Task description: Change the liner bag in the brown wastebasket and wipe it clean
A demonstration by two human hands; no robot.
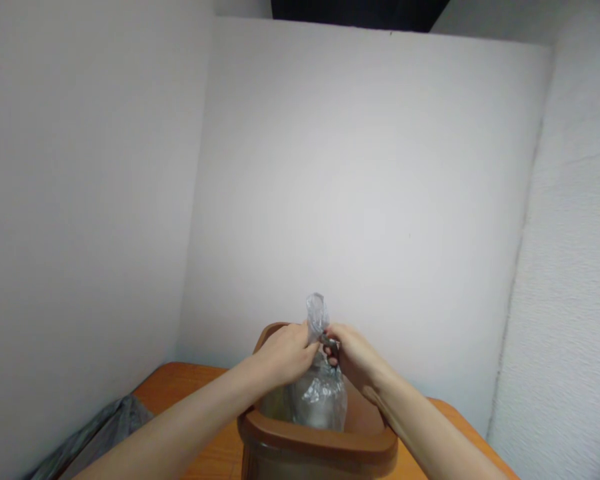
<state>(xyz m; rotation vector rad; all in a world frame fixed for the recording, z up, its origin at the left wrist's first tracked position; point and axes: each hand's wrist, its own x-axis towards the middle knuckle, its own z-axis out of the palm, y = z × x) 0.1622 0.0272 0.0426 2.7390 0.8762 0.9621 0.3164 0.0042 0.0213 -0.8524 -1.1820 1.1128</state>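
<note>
Left hand (pixel 291 351) and right hand (pixel 354 355) are pinching clear bag (pixel 323 399) by its neck, apparently knotting it, tightening requiring even pull.

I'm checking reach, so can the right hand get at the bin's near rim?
Probably yes: nothing visible stands between the right hand and the near rim, though that hand grips the plastic bag.

Bag (pixel 325 400) inside the bin (pixel 315 437), bin on the table (pixel 213 459), cloth (pixel 117 427) to the left, wall (pixel 355 173) behind
</note>
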